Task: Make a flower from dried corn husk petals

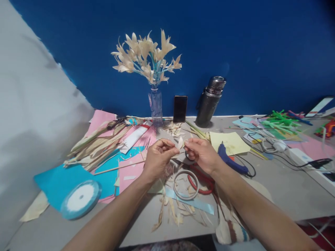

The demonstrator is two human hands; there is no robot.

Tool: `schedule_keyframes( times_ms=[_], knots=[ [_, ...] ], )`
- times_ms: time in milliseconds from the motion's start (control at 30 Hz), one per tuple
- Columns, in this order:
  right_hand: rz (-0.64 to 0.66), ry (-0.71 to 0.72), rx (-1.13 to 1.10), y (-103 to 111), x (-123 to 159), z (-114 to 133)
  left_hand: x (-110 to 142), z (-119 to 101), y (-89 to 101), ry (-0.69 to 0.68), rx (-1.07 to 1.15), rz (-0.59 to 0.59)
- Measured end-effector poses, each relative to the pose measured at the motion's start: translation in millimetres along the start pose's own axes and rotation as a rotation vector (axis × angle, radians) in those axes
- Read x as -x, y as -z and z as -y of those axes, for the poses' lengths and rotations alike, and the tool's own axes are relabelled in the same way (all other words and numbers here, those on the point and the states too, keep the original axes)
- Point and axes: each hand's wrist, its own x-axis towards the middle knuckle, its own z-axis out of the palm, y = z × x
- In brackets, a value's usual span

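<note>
A small pale petal point(180, 143), which looks like dried husk, stands upright between my hands. My left hand point(160, 157) is closed, its thumb and fingertips pinching the petal near its base. Just to the right, my right hand point(201, 152) is also closed in a pinch, its fingertips close to the petal; what they hold is too small to make out. Below the hands are a white tape ring point(186, 198) and scissors with red handles point(206, 191), partly covered by my right hand and forearm. Husk scraps point(172, 211) are scattered around a light blue ribbon strip point(206, 207).
A clear bottle point(156, 108) holds husk flowers point(146, 52) by the blue wall. Beside it stand a phone point(180, 109) and a dark flask point(210, 103). A blue glue gun point(230, 160) lies right, a ribbon roll point(81, 199) left, a power strip point(311, 167) far right.
</note>
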Motion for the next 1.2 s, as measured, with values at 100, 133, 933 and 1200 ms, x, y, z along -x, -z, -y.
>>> schedule_keyframes(
  times_ms=[100,133,933,1200],
  knots=[
    [0.011,0.012,0.03,1,-1,-2,0,0,-0.4,-0.01,-0.064,-0.02],
    [0.01,0.017,0.035,2,-1,-2,0,1,-0.1,-0.004,-0.074,-0.019],
    [0.063,0.07,0.09,7,0,-6,-3,14,1.1,0.193,0.056,0.13],
    [0.036,0.088,0.178,4,3,-4,-2,20,2.1,0.237,0.097,0.195]
  ],
)
